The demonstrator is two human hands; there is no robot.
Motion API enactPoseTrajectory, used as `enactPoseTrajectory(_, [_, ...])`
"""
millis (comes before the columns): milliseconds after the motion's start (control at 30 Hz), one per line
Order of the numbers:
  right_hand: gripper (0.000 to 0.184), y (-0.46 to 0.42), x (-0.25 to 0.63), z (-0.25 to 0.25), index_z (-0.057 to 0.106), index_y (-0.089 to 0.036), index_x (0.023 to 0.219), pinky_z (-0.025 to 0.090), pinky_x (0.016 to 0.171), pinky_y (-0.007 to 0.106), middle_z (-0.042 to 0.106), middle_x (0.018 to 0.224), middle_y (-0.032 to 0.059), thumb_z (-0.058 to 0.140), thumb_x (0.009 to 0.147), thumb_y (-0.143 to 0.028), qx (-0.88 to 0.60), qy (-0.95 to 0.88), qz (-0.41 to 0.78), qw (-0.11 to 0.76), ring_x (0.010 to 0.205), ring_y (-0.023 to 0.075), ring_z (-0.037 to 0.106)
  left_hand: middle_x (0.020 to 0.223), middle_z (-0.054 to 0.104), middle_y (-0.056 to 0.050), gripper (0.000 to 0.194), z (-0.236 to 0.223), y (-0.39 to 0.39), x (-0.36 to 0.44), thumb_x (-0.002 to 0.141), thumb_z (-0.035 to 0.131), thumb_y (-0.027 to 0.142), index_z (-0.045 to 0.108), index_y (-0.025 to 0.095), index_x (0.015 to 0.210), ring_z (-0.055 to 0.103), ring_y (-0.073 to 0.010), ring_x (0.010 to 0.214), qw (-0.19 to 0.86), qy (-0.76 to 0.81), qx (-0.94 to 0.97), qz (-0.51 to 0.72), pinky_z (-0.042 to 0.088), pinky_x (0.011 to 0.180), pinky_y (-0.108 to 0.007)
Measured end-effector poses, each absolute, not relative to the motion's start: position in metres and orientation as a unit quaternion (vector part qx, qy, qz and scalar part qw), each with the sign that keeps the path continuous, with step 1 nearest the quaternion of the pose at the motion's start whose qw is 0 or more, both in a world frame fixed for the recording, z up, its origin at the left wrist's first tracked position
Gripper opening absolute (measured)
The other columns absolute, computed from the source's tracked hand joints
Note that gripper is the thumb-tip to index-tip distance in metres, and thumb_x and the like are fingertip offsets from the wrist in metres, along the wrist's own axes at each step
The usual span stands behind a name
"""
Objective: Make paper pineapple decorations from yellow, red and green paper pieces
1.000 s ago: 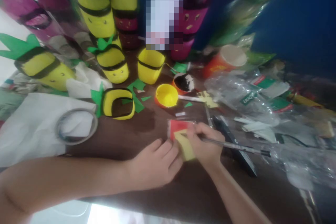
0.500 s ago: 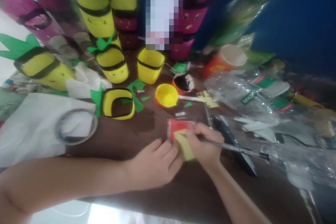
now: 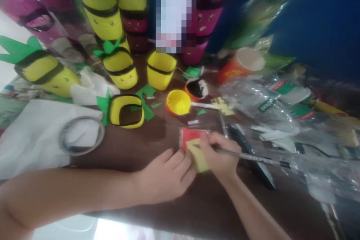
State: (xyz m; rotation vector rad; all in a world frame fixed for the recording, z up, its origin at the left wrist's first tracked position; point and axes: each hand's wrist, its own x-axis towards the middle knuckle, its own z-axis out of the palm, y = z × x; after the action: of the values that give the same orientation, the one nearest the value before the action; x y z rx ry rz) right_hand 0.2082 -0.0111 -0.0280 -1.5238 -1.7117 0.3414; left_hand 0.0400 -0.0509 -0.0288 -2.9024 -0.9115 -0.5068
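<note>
A small piece of yellow paper (image 3: pixel 200 161) lies over a red square pad (image 3: pixel 192 135) in clear wrapping. My left hand (image 3: pixel 168 174) rests at the paper's left side, its bent fingers holding the edge; the thumb is hidden. In my right hand (image 3: pixel 223 155) is a slim pen (image 3: pixel 253 156), gripped near its front end, with its back end pointing right. The pen's tip meets the upper part of the paper, partly covered by my fingers. A flat black object (image 3: pixel 260 167) lies behind my right hand.
Left stands a tape roll (image 3: pixel 63 137) on white sheets. Behind are yellow cups (image 3: pixel 160 75) with black bands, green scraps (image 3: pixel 146 110), a yellow paint bowl (image 3: pixel 178 103) and a black paint container (image 3: pixel 198 88). Crumpled clear plastic (image 3: pixel 253 101) and an orange paper cup (image 3: pixel 233 69) are right.
The pen's back end has shifted very slightly in my right hand. My left hand and the yellow paper look the same.
</note>
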Motion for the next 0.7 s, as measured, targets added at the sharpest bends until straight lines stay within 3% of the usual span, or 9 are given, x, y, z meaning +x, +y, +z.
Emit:
enactPoseTrajectory(167, [0.037, -0.0127, 0.2083, -0.0283, 0.036, -0.017, 0.044, 0.030, 0.038, 0.016, 0.036, 0.041, -0.0077, 0.059, 0.071, -0.015, -0.570, -0.689, 0.114, 0.432, 0.037, 0.0039, 0.032, 0.112, 0.055, -0.015, 0.027, -0.0295, -0.0507, 0.0402, 0.086, 0.042, 0.026, 0.054, 0.012, 0.105, 0.053, -0.0208, 0.091, 0.029, -0.294, -0.942, -0.159, 0.040, 0.079, -0.034])
enactPoseTrajectory(700, [0.032, -0.0132, 0.2084, -0.0353, 0.043, -0.017, 0.044, 0.033, 0.038, 0.018, 0.044, 0.039, -0.0063, 0.062, 0.070, -0.021, -0.598, -0.690, 0.134, 0.385, 0.036, 0.0057, 0.038, 0.112, 0.056, -0.015, 0.028, -0.0305, -0.0514, 0.0406, 0.086, 0.041, 0.026, 0.053, 0.012, 0.107, 0.054, -0.0211, 0.092, 0.033, -0.296, -0.941, -0.163, 0.040, 0.080, -0.035])
